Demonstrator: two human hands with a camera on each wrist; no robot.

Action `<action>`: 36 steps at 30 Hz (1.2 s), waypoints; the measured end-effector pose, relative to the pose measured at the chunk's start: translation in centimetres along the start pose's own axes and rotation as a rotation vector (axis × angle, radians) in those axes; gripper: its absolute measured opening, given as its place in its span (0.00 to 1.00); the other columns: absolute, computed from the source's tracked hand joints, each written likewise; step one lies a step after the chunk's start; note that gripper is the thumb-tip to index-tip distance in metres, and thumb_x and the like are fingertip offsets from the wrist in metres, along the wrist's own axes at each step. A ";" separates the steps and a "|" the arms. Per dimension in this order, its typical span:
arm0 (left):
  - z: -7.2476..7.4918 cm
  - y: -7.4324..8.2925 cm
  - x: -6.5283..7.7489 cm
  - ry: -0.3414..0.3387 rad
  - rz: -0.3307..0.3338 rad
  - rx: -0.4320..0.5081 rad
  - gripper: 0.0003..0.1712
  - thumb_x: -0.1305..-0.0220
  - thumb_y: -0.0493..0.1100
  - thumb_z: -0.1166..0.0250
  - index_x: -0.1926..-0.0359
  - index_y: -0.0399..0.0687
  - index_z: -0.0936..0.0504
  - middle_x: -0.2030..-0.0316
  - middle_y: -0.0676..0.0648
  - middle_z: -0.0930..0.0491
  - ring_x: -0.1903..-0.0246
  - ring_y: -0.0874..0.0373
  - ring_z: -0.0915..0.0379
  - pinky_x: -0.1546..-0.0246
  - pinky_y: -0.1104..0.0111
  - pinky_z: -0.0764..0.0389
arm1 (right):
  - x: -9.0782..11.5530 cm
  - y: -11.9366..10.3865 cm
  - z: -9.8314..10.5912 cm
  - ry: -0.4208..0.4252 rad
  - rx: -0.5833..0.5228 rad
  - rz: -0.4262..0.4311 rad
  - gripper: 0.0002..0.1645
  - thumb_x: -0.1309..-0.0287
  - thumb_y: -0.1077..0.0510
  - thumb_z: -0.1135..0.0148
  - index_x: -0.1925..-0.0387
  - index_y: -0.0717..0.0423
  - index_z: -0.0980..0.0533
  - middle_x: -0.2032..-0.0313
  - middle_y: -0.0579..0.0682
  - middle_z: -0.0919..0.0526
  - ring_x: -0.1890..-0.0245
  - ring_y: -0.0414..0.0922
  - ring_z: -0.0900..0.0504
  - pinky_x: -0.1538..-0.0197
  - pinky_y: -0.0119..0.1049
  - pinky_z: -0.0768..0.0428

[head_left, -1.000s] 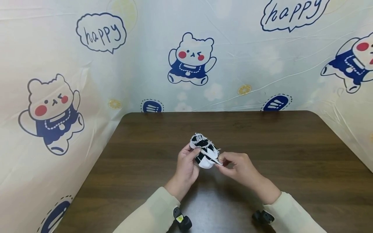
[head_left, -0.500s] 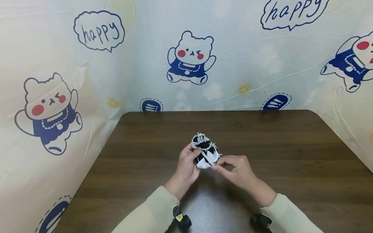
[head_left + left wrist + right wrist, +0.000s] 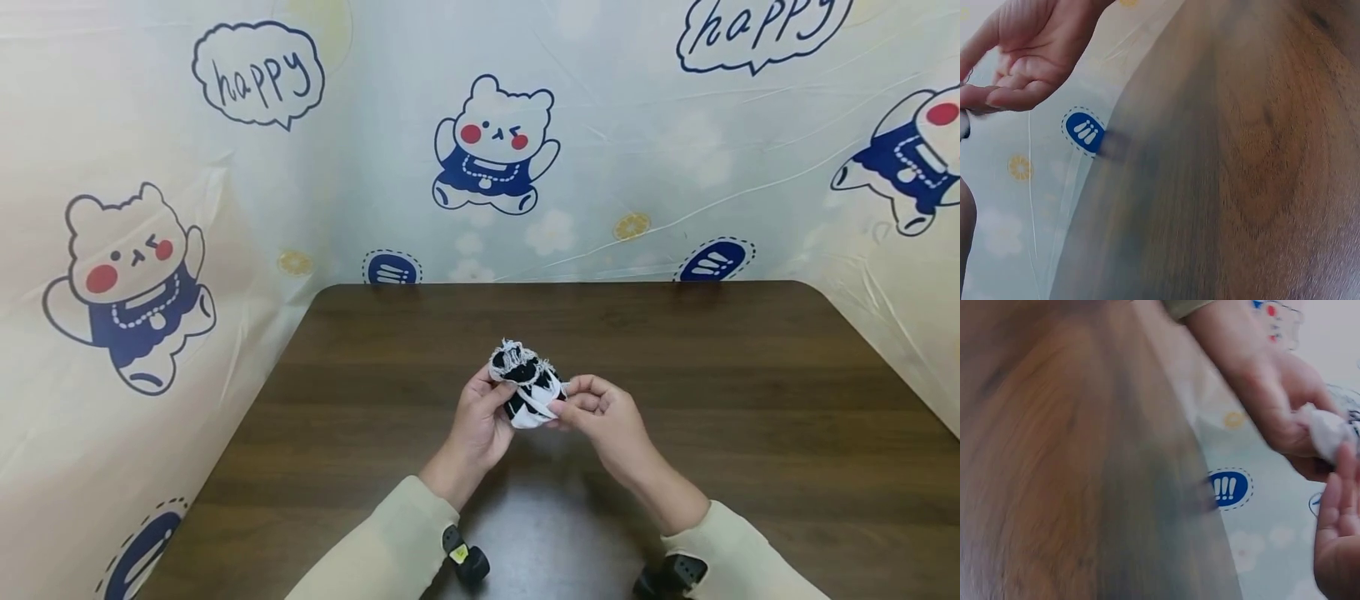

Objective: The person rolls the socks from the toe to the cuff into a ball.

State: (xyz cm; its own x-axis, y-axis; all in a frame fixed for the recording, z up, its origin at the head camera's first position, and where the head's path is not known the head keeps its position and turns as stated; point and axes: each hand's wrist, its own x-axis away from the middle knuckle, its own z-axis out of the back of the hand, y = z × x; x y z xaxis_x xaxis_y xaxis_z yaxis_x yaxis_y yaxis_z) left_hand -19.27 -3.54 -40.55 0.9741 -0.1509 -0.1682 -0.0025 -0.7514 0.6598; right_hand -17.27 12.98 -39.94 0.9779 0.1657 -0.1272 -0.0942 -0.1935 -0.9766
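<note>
My left hand [image 3: 480, 421] grips a small black-and-white fabric bundle [image 3: 536, 396] with frayed white threads at its far end, thumb on top. A white strip crosses the bundle's near part. At its right side, my right hand [image 3: 611, 425] pinches the edge, thumb on the white part and fingers curled behind. The bundle is held above the table. In the left wrist view the left hand [image 3: 1041, 56] is at the upper left, and the bundle is almost out of frame. The right wrist view shows the bundle's white end [image 3: 1329, 432] between both hands.
A dark brown wooden table [image 3: 360, 375] lies under the hands. Behind and beside it hangs a pale printed cloth [image 3: 600, 125] with bear drawings. Black wrist cameras sit at both sleeve cuffs, the left camera [image 3: 468, 558] nearer the middle.
My right hand has brought the white strip from the bundle's lower right in against it, and its fingers have shifted up along the right edge. The left hand keeps its grip.
</note>
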 end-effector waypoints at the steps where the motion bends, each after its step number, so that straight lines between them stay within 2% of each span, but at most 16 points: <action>1: 0.1 0.0 0.0 -0.009 -0.004 0.000 0.23 0.38 0.21 0.56 0.56 0.45 0.20 0.57 0.47 0.22 0.56 0.57 0.24 0.51 0.67 0.25 | -0.1 -0.1 0.0 0.008 -0.034 -0.065 0.08 0.45 0.71 0.38 0.66 0.70 0.29 0.75 0.52 0.17 0.73 0.46 0.16 0.64 0.36 0.19; 3: 0.2 0.0 -0.1 -0.026 -0.014 -0.004 0.24 0.39 0.20 0.56 0.56 0.45 0.20 0.57 0.47 0.22 0.56 0.57 0.24 0.52 0.67 0.25 | -0.1 -0.3 0.2 0.013 -0.082 -0.170 0.07 0.43 0.69 0.39 0.63 0.66 0.28 0.72 0.51 0.17 0.72 0.43 0.16 0.64 0.34 0.19; 6: 0.4 -0.1 -0.2 -0.046 -0.021 -0.013 0.26 0.40 0.19 0.56 0.56 0.46 0.19 0.58 0.47 0.21 0.56 0.58 0.24 0.52 0.68 0.25 | -0.1 -0.6 0.5 -0.003 -0.139 -0.261 0.02 0.39 0.68 0.42 0.67 0.62 0.24 0.71 0.51 0.17 0.71 0.41 0.16 0.64 0.31 0.20; 9: 0.5 -0.2 -0.2 -0.056 -0.020 -0.024 0.27 0.40 0.19 0.56 0.57 0.47 0.19 0.58 0.48 0.21 0.57 0.58 0.24 0.52 0.68 0.25 | 0.0 -0.5 0.7 -0.026 -0.188 -0.314 0.08 0.36 0.67 0.44 0.70 0.57 0.22 0.71 0.51 0.17 0.70 0.40 0.16 0.64 0.30 0.21; 13: 0.7 -0.3 -0.2 -0.061 -0.021 -0.036 0.27 0.40 0.19 0.56 0.58 0.49 0.18 0.59 0.49 0.22 0.58 0.59 0.24 0.53 0.69 0.24 | 0.1 -0.5 0.9 -0.063 -0.174 -0.351 0.08 0.35 0.64 0.45 0.70 0.57 0.22 0.71 0.50 0.17 0.69 0.39 0.16 0.63 0.30 0.20; 17: 0.8 -0.4 -0.2 -0.066 -0.020 -0.037 0.27 0.40 0.19 0.56 0.59 0.49 0.17 0.59 0.49 0.22 0.58 0.59 0.25 0.53 0.69 0.24 | 0.2 -0.4 1.0 -0.114 -0.121 -0.331 0.07 0.33 0.61 0.45 0.66 0.59 0.24 0.68 0.50 0.17 0.65 0.40 0.17 0.59 0.32 0.20; 21: 0.6 -0.4 -0.1 -0.059 -0.007 -0.023 0.27 0.40 0.19 0.56 0.58 0.49 0.18 0.59 0.49 0.21 0.57 0.59 0.25 0.53 0.69 0.25 | 0.3 -0.2 1.2 -0.164 -0.158 -0.274 0.06 0.32 0.61 0.48 0.64 0.58 0.26 0.64 0.49 0.19 0.61 0.43 0.19 0.53 0.35 0.22; 27: 0.6 -0.5 -0.2 -0.063 0.006 0.004 0.27 0.41 0.18 0.58 0.57 0.46 0.19 0.58 0.48 0.21 0.56 0.58 0.25 0.51 0.68 0.26 | 0.3 0.1 1.3 -0.185 -0.369 -0.208 0.11 0.30 0.64 0.54 0.66 0.55 0.26 0.62 0.48 0.20 0.59 0.41 0.20 0.48 0.36 0.25; 33: 0.8 -0.8 -0.3 -0.059 0.043 -0.019 0.25 0.40 0.18 0.58 0.57 0.43 0.21 0.58 0.48 0.22 0.56 0.59 0.26 0.49 0.69 0.27 | 0.5 0.6 0.8 -0.101 -0.583 -0.152 0.14 0.30 0.65 0.55 0.68 0.53 0.25 0.64 0.47 0.21 0.61 0.41 0.22 0.47 0.36 0.25; 36: 1.1 -0.9 -0.2 -0.083 0.068 -0.010 0.24 0.41 0.19 0.58 0.56 0.42 0.23 0.58 0.48 0.23 0.56 0.59 0.26 0.50 0.69 0.28 | 0.5 1.0 0.5 -0.119 -0.670 -0.116 0.15 0.28 0.62 0.58 0.68 0.52 0.25 0.63 0.48 0.20 0.60 0.42 0.23 0.47 0.36 0.27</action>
State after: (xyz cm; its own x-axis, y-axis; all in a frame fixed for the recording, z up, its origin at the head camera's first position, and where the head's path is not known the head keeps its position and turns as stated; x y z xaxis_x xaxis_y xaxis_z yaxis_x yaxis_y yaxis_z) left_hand -19.73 -3.50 -41.91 0.9496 -0.2543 -0.1831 -0.0650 -0.7314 0.6788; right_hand -16.98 13.39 -41.02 0.9440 0.3190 -0.0846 0.1825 -0.7181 -0.6716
